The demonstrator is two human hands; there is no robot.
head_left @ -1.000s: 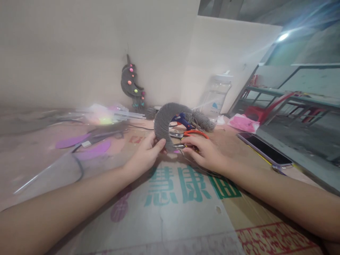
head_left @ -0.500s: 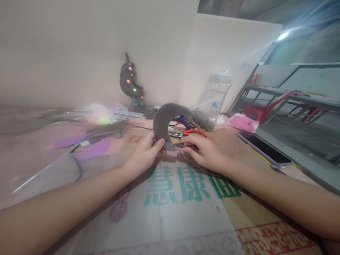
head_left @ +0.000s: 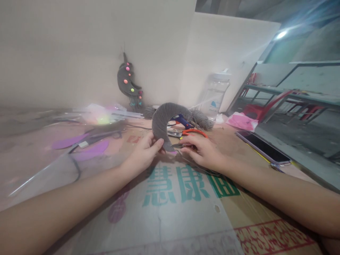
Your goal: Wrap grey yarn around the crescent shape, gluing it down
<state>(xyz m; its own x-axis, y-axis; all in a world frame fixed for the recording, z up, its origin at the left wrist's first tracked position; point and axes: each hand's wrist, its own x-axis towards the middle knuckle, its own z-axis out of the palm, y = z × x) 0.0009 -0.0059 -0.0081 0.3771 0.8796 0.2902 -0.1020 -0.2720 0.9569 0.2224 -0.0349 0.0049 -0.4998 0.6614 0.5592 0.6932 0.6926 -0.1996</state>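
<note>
A grey yarn-wrapped crescent (head_left: 162, 122) stands on its lower tip on a sheet of printed cardboard (head_left: 186, 209). My left hand (head_left: 145, 152) pinches the crescent's lower end, fingers closed on it. My right hand (head_left: 203, 150) rests just right of that tip, fingers curled around orange-handled scissors (head_left: 193, 133), whose blades point at the crescent's tip. A thin grey strand runs from the tip past my right hand.
A finished grey crescent with coloured beads (head_left: 126, 82) hangs on the back wall. A blue glue gun (head_left: 181, 120), loose grey yarn (head_left: 202, 120), a clear water bottle (head_left: 215, 92), a pink bag (head_left: 241, 121), a phone (head_left: 261, 147), purple cut-outs (head_left: 91, 150) and cables lie around.
Both hands and the crescent have stayed nearly still; the view has drifted slightly, and the crescent has tipped a little more upright.
</note>
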